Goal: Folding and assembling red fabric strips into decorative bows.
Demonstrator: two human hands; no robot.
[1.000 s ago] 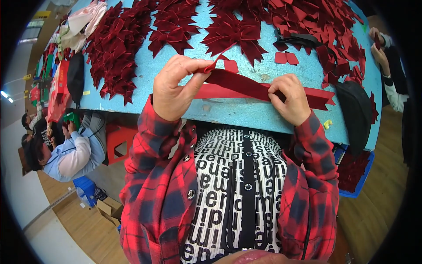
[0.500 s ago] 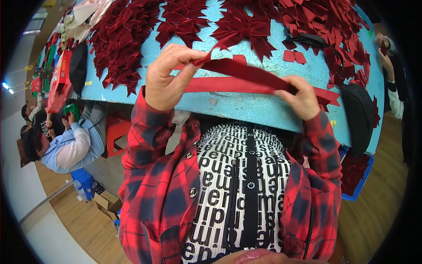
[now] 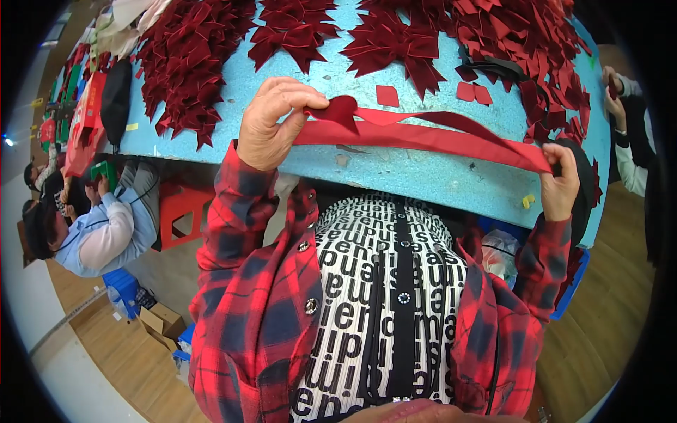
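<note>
A long red ribbon [image 3: 430,143] stretches sideways between my hands, above the near edge of the blue table. My left hand [image 3: 271,123] pinches its left part between thumb and fingers, where a darker velvety fold [image 3: 338,115] stands up as a loop. At the far right end, my right hand [image 3: 560,180] is closed on the ribbon near its tip. Two strands of ribbon run between the hands, one behind the other. Beyond them lie dark red velvet bows [image 3: 395,46] and, close by, a small red fabric piece [image 3: 386,96].
The blue table [image 3: 437,183] carries a tall heap of bows [image 3: 187,70] at left and loose red pieces [image 3: 522,28] at right. Dark scissors-like handles [image 3: 497,68] lie nearby. A seated person [image 3: 106,225] is at left, another person's hands [image 3: 615,99] at right. A red stool [image 3: 182,211] stands left.
My right hand has moved right and slightly down to the ribbon's end, drawing the strands out longer. Near my left hand the ribbon now forms a loop.
</note>
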